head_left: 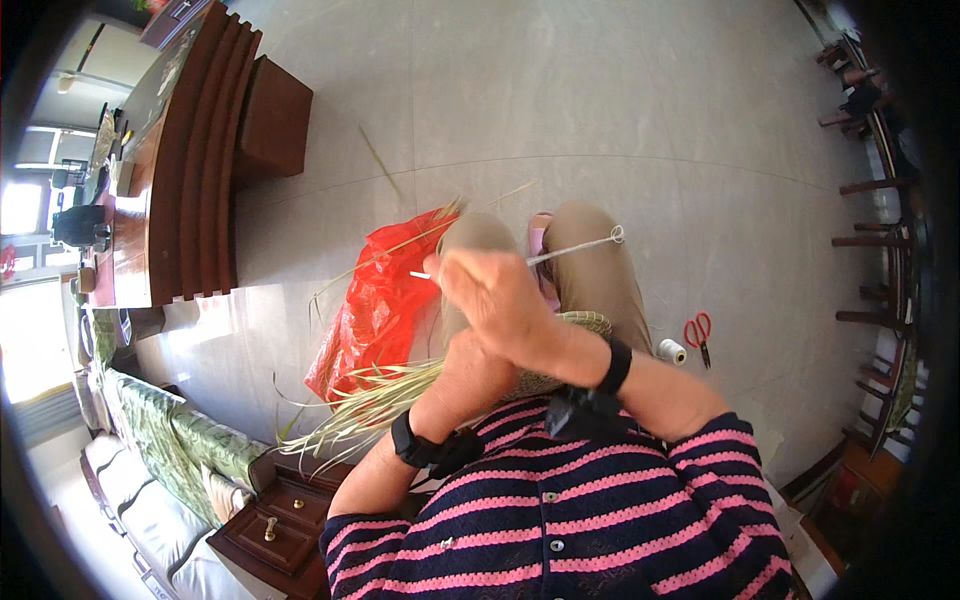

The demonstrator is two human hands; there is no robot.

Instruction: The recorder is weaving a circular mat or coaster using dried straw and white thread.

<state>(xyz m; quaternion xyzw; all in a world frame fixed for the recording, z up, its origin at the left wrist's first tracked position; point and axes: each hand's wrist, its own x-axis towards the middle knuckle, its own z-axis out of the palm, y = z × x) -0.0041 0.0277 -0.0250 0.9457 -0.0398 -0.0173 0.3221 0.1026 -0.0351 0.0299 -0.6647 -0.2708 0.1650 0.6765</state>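
My left hand (476, 371) is closed around a bundle of long pale-green grass strands (375, 397), whose loose ends fan out to the left. Partly behind both hands, a coiled grass piece (589, 321) bound with light thread rests at my lap. My right hand (491, 296) is blurred and curled just above the left. From it a white thread (577, 249) runs to the right and ends in a small loop over my knee. By the fingertips a short white, stick-like piece (420, 275) juts out; I cannot tell what it is.
A red plastic bag (379, 300) lies on the tiled floor left of my legs, with stray strands about it. Red-handled scissors (699, 334) and a spool of white thread (671, 351) lie at right. A wooden desk (195, 165) and drawer cabinet (281, 517) stand left.
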